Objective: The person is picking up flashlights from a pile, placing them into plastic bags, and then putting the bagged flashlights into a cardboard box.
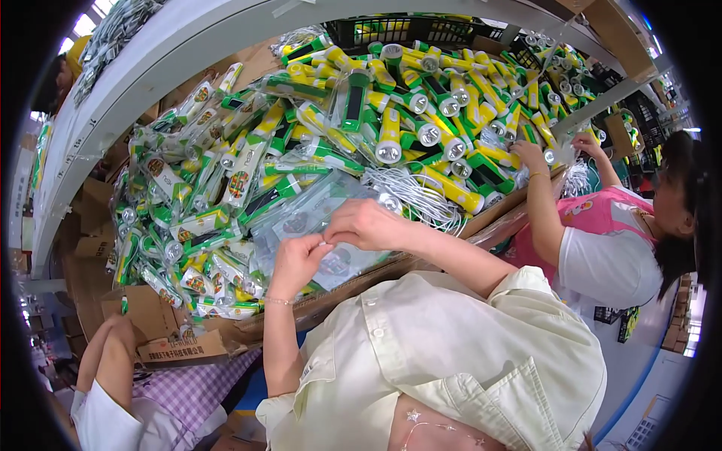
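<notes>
My left hand (295,264) and my right hand (370,224) meet in front of me, their fingers bent into pinches. The fingertips close on something small, possibly a bit of white, too small to make out. Beneath them lies a stack of clear plastic bags (289,218) with a printed patch. A bundle of thin white cables (421,197) sits just beyond my right hand. Green, yellow and white flashlights are heaped around; a loose yellow flashlight (451,189) lies by the cables. To the left, bagged flashlights (239,177) are piled up.
A cardboard edge (353,278) borders the heap on my side. At right a co-worker in a pink apron (583,218) reaches into the flashlights; at lower left sits another in a checked apron (192,387). A black crate (410,30) stands behind, under a pale shelf beam (143,83).
</notes>
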Demonstrator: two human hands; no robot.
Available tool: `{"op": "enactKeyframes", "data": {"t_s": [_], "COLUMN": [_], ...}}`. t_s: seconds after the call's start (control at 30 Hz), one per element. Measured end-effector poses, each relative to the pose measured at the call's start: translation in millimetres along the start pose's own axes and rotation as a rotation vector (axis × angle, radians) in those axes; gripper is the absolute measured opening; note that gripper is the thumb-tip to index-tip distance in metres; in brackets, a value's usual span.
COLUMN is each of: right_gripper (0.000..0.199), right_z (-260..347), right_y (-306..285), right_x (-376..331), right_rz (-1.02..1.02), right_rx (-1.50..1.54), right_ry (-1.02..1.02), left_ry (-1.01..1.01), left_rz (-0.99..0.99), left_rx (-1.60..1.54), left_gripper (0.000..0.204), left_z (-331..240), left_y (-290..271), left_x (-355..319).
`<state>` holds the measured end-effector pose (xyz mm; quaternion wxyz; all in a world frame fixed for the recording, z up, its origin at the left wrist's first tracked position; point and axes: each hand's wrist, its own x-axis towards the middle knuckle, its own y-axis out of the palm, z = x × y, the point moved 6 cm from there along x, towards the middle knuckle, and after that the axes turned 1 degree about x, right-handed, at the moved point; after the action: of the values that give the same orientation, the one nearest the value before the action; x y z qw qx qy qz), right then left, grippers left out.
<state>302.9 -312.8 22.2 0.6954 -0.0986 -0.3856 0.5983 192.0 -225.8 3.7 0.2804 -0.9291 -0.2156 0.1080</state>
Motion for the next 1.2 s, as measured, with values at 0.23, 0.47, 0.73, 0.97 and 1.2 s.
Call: {"op": "enactKeyframes", "data": {"t_s": [0.23, 0.47, 0.73, 0.97, 1.2], "right_gripper": [0.012, 0.012, 0.017, 0.024, 0.019], "right_z": [6.5, -3.1, -21.4, 17.3, 0.7], "right_y": [4.6, -6.7, -7.2, -20.9, -36.5], "right_x": [-3.3, -0.8, -10.8, 14.4, 7.1], "right_rz": [0.174, 0.164, 0.434, 0.232, 0.246], "right_rx": [-0.004, -0.051, -0.312, -0.389, -0.403], "right_ry": [-0.132, -0.089, 0.050, -0.164, -0.101], "left_ry": [-0.076, -0.055, -0.083, 0.103, -0.067], "left_rz": [0.090, -0.034, -0.105, -0.233, -0.357], "left_rx": [0.074, 0.128, 0.324, 0.274, 0.483], "left_gripper": [0.014, 0.017, 0.019, 0.023, 0.012], "left_z": [6.6, 8.7, 35.1, -34.1, -6.3], "left_y": [-7.0, -27.8, -48.2, -23.7, -39.2], "left_x": [-17.5, -15.1, -27.7, -0.2, -1.9]}}
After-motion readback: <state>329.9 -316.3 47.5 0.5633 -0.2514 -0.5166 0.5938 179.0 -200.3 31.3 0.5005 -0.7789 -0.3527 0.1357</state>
